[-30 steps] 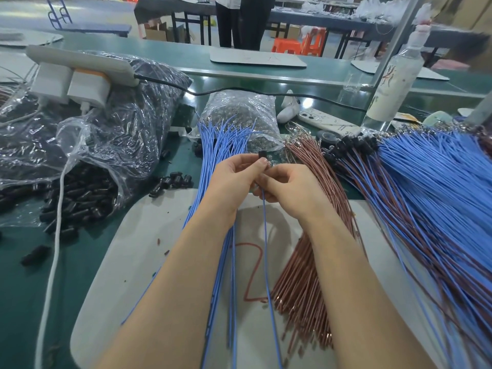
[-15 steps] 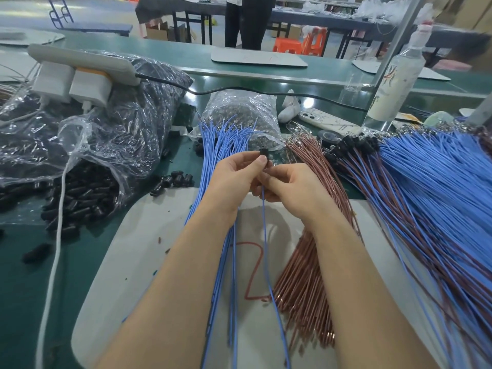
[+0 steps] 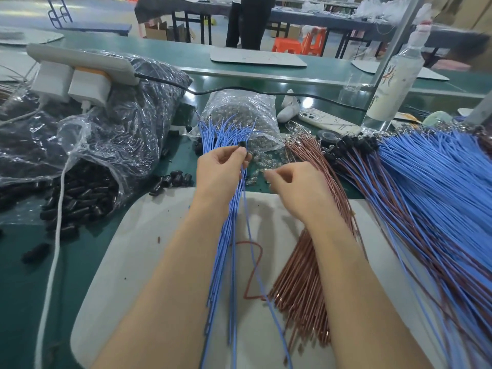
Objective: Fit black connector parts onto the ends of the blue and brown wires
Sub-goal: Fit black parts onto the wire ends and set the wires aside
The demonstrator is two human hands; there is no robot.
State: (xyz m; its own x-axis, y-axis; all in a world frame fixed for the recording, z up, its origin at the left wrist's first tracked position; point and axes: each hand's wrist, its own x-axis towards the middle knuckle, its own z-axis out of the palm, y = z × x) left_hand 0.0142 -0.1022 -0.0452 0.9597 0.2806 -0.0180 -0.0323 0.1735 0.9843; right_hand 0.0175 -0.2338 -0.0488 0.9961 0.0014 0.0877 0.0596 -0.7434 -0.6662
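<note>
We're at a long green workbench [image 3: 80, 262] on a factory floor, with a pale mat [image 3: 138, 262] laid in front of the person and more tables behind.

Left hand [image 3: 222, 171] is up over the far edge of the mat, thumb and forefinger pinched tight on a small black connector [image 3: 242, 144]. It's a stubby dark sleeve, open end up, poking just clear of the fingertips. One blue wire [image 3: 246, 217] drops from that pinch and trails back toward the person across the mat, right beside the loose bundle of blue wires [image 3: 226, 275].

Right hand [image 3: 295, 190] sits apart from the left, lower and off to the side. Its fingers are curled, thumb against forefinger, but whether anything is held in there, can't tell from this angle.

Here's the geometry that matters: the brown wires [image 3: 306, 275] lie right of the connector, fanned lengthwise away from the person, their metal tips at the far end. The right hand is touching or just over that bundle, clearly the nearer one, so a brown wire looks like its pick.

A split bag [image 3: 111, 145] of spare black parts spills out on the left, and a heap of finished wires [image 3: 426, 198] is stacked on the right.
</note>
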